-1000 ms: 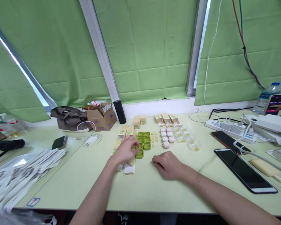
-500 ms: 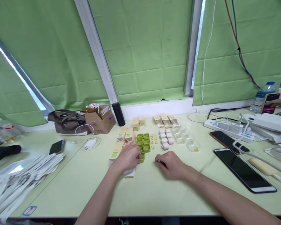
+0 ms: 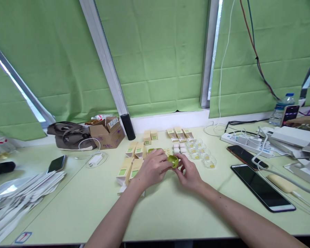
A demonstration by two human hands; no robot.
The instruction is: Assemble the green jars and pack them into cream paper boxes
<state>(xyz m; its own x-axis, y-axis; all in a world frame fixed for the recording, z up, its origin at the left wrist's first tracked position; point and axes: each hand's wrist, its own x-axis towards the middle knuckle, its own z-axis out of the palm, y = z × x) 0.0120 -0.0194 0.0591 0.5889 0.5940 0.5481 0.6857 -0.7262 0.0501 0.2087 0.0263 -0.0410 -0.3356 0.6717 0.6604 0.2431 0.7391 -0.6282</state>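
Between my two hands a small green square cup (image 3: 173, 161) is held up off the table, its opening tilted toward me. My left hand (image 3: 155, 167) grips its left side, and the fingers of my right hand (image 3: 189, 171) close on its right side. Behind my left hand, other green cups (image 3: 151, 150) are mostly hidden. Small yellow pieces (image 3: 166, 151) lie beyond the held cup, partly covered. Pale pinkish-white rounded blocks (image 3: 179, 148) stand just behind my right hand. Several open beige cartons with green labels (image 3: 124, 169) are left of my left hand.
Clear plastic cups with yellow spots (image 3: 201, 151) stand right of the blocks. More beige cartons (image 3: 179, 134) are at the back. Phones (image 3: 260, 186), a power strip (image 3: 248, 142) and cables are on the right. A cardboard box (image 3: 107, 133), a bag (image 3: 69, 136) and white strips (image 3: 28, 199) are left.
My left hand has lifted a green cup from the front of the cup group and moved it right. My right hand has come up and left and taken hold of it too.
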